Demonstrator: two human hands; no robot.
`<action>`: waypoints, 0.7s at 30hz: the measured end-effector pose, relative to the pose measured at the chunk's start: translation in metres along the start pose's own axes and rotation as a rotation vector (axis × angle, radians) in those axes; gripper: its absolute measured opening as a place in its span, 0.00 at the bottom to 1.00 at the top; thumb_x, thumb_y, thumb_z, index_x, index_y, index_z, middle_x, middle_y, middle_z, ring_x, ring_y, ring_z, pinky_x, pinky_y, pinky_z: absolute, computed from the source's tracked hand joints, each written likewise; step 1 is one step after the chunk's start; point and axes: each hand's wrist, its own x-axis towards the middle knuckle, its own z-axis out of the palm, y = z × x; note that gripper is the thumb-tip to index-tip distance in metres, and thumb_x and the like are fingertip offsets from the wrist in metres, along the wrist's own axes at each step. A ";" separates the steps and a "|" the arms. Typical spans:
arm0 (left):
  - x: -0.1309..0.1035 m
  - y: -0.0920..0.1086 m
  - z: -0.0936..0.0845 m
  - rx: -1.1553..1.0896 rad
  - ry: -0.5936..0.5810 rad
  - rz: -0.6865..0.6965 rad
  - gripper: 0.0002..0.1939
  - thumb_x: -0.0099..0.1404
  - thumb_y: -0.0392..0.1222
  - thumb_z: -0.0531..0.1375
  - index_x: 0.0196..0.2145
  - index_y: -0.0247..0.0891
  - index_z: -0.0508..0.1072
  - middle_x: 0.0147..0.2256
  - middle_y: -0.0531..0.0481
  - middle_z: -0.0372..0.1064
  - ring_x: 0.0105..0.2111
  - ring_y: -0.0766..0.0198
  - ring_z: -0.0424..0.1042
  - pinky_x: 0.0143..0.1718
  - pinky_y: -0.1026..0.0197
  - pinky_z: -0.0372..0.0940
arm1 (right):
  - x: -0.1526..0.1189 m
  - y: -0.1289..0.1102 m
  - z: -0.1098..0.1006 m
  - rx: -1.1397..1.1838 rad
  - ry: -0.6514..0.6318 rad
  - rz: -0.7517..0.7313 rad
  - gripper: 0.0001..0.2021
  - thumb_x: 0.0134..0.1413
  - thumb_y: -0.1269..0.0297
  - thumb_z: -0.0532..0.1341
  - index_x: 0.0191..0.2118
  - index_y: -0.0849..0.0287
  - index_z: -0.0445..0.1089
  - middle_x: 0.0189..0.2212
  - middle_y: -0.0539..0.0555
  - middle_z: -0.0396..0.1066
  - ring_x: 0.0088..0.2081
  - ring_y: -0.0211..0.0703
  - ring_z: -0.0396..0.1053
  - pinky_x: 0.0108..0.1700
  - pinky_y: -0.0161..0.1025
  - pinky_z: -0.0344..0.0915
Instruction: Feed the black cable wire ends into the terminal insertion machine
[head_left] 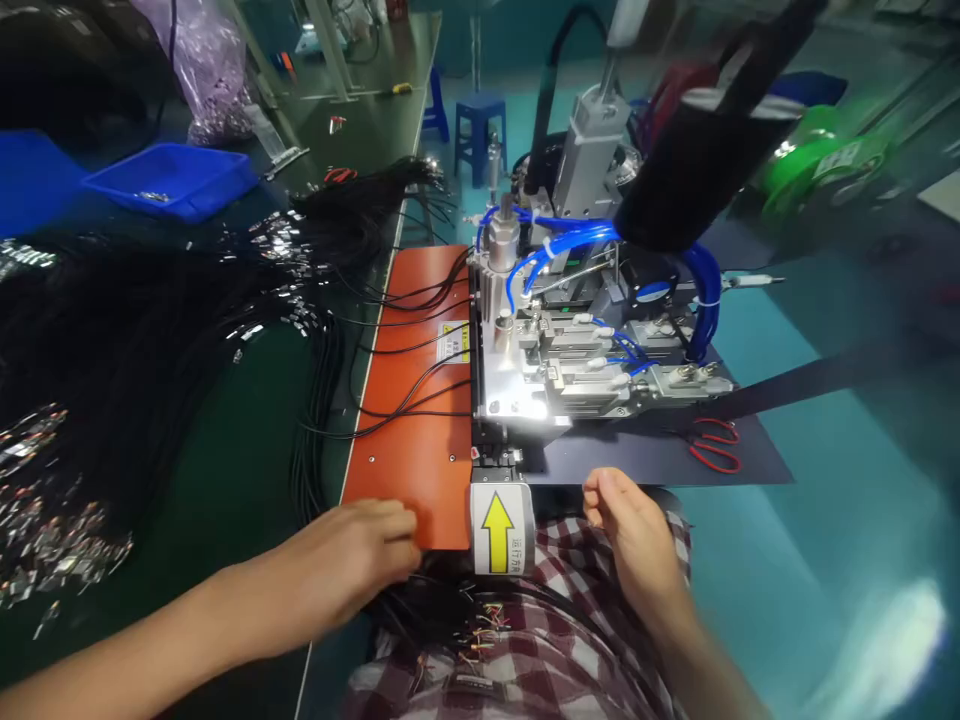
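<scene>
My left hand [360, 555] is held with curled fingers at the lower left corner of an orange plate [420, 430]; whatever its fingers hold is hidden. My right hand [626, 515] is beside the machine's front edge, its fingers pinched together; anything between them is too small to name. Several black cables [405, 405] run across the orange plate into the metal machine [592, 370]. Between my hands sits a white label with a yellow arrow [498, 535]. A bundle of black cables with stripped coloured wire ends [487, 630] lies on my lap.
Large heaps of black cables [150, 330] with metal ends cover the dark table at left. Behind them is a blue tray [180, 180]. Red-handled scissors [716, 445] lie right of the machine. A black cylinder [697, 170] hangs over the machine, and blue stools [480, 135] stand behind.
</scene>
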 end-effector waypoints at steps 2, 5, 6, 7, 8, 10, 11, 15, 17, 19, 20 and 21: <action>-0.016 0.005 -0.002 0.055 -0.099 -0.010 0.10 0.65 0.33 0.52 0.28 0.39 0.69 0.32 0.49 0.65 0.33 0.60 0.65 0.33 0.60 0.58 | -0.003 -0.003 -0.002 -0.004 -0.007 -0.001 0.12 0.57 0.55 0.57 0.28 0.58 0.65 0.23 0.46 0.59 0.24 0.33 0.54 0.26 0.30 0.54; -0.023 0.003 -0.006 0.067 -0.116 -0.068 0.11 0.64 0.30 0.52 0.27 0.38 0.70 0.30 0.49 0.66 0.32 0.60 0.65 0.33 0.59 0.57 | -0.007 -0.008 -0.001 -0.011 -0.032 0.004 0.12 0.57 0.55 0.57 0.28 0.58 0.65 0.23 0.46 0.59 0.24 0.33 0.54 0.27 0.30 0.54; -0.022 0.000 -0.008 0.012 -0.118 -0.082 0.12 0.64 0.30 0.52 0.27 0.38 0.71 0.29 0.49 0.66 0.31 0.61 0.65 0.31 0.60 0.57 | -0.007 -0.010 -0.001 -0.016 -0.039 0.007 0.13 0.57 0.55 0.57 0.28 0.58 0.65 0.23 0.46 0.59 0.23 0.33 0.54 0.27 0.30 0.54; -0.021 -0.003 -0.011 -0.080 -0.116 -0.092 0.11 0.65 0.31 0.52 0.28 0.38 0.72 0.29 0.50 0.67 0.31 0.62 0.66 0.30 0.62 0.58 | -0.008 -0.012 0.000 -0.021 -0.041 0.010 0.13 0.57 0.54 0.57 0.28 0.58 0.65 0.23 0.46 0.58 0.23 0.33 0.53 0.26 0.30 0.54; -0.019 -0.007 -0.013 -0.192 -0.098 -0.103 0.10 0.65 0.33 0.53 0.30 0.39 0.74 0.30 0.50 0.68 0.31 0.63 0.67 0.30 0.63 0.59 | -0.008 -0.015 0.000 -0.026 -0.040 0.009 0.13 0.57 0.54 0.57 0.28 0.57 0.65 0.23 0.46 0.58 0.23 0.33 0.53 0.25 0.30 0.53; -0.015 -0.012 -0.016 -0.402 0.022 -0.146 0.09 0.65 0.37 0.54 0.35 0.41 0.75 0.34 0.50 0.70 0.33 0.65 0.69 0.32 0.66 0.62 | -0.010 -0.020 0.001 -0.043 -0.035 -0.008 0.13 0.56 0.53 0.57 0.28 0.57 0.65 0.22 0.46 0.59 0.22 0.33 0.54 0.24 0.30 0.53; -0.014 -0.014 -0.016 -0.472 0.120 -0.178 0.09 0.65 0.38 0.54 0.37 0.41 0.75 0.36 0.49 0.71 0.34 0.64 0.70 0.33 0.66 0.63 | -0.011 -0.023 0.003 -0.065 -0.043 -0.025 0.13 0.55 0.53 0.57 0.28 0.57 0.65 0.22 0.46 0.59 0.22 0.34 0.54 0.24 0.31 0.53; -0.006 -0.017 -0.006 -0.555 0.466 -0.302 0.08 0.63 0.41 0.57 0.37 0.40 0.75 0.34 0.49 0.73 0.33 0.62 0.71 0.32 0.66 0.65 | -0.020 -0.036 0.019 -0.169 -0.195 -0.087 0.08 0.52 0.58 0.61 0.33 0.57 0.69 0.23 0.46 0.62 0.23 0.35 0.57 0.25 0.32 0.56; -0.001 -0.019 0.003 -0.567 0.508 -0.324 0.07 0.62 0.42 0.58 0.37 0.41 0.74 0.33 0.49 0.73 0.32 0.61 0.71 0.31 0.66 0.65 | -0.024 -0.042 0.030 -0.137 -0.287 -0.076 0.09 0.52 0.61 0.61 0.38 0.57 0.70 0.25 0.47 0.63 0.24 0.35 0.59 0.26 0.32 0.58; 0.003 -0.018 0.010 -0.567 0.505 -0.335 0.07 0.63 0.42 0.57 0.37 0.41 0.73 0.32 0.49 0.73 0.29 0.62 0.71 0.29 0.67 0.65 | -0.025 -0.046 0.040 -0.114 -0.339 -0.093 0.08 0.51 0.64 0.61 0.38 0.57 0.71 0.25 0.47 0.65 0.23 0.35 0.61 0.26 0.32 0.59; 0.005 -0.017 0.012 -0.552 0.487 -0.330 0.07 0.63 0.42 0.57 0.38 0.41 0.73 0.32 0.49 0.73 0.29 0.62 0.71 0.29 0.67 0.65 | -0.025 -0.048 0.044 -0.106 -0.338 -0.092 0.06 0.51 0.65 0.61 0.36 0.58 0.71 0.24 0.47 0.65 0.22 0.34 0.60 0.25 0.32 0.59; 0.009 -0.014 0.011 -0.520 0.466 -0.317 0.07 0.63 0.42 0.56 0.38 0.41 0.72 0.33 0.49 0.72 0.30 0.62 0.71 0.29 0.67 0.65 | -0.025 -0.049 0.046 -0.104 -0.329 -0.094 0.04 0.50 0.66 0.61 0.33 0.58 0.71 0.23 0.47 0.66 0.21 0.34 0.60 0.24 0.32 0.59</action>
